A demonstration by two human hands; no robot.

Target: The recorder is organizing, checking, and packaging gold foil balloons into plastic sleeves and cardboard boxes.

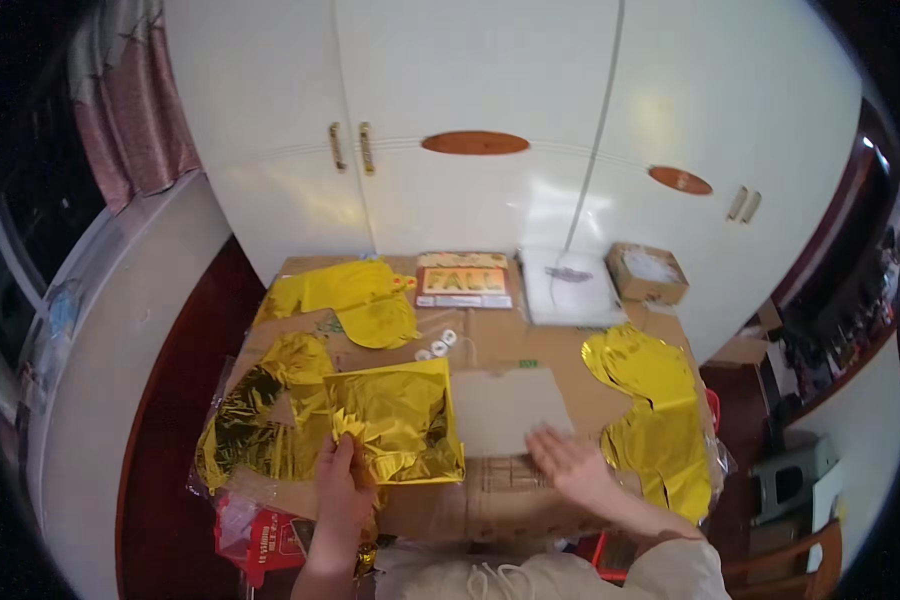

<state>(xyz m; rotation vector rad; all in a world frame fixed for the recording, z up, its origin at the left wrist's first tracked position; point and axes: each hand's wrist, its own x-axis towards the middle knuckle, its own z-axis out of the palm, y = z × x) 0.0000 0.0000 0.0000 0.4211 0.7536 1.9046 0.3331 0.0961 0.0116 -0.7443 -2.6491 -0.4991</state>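
White wardrobe doors (480, 70) fill the top of the frame, with a pink curtain (135, 110) at upper left. Below them, a table topped with brown cardboard (555, 345) takes up the centre.

At centre, just left of the middle, sits a squarish gold foil piece (400, 400) with raised edges, like a shallow tray. The person's left hand (342, 470) pinches its crumpled left edge between thumb and fingers. To its right lies a pale flat sheet (505, 405). The right hand (568, 465) is at the sheet's lower right corner, fingers extended and gripping nothing; blur hides whether they touch it.

Flat, wrinkled gold foil shapes lie around: one at upper left (355, 295), one at left (270, 430), one at right (660, 425). Small white rolls (438, 347) sit just above the tray-like piece.

The foil looks thin, so a hard tug from the pinching hand could tear or crease it. A careless sweep of the right hand could push the pale sheet askew, and that forearm, near the right-hand foil, could drag it off the table. A bump could set the rolls moving.
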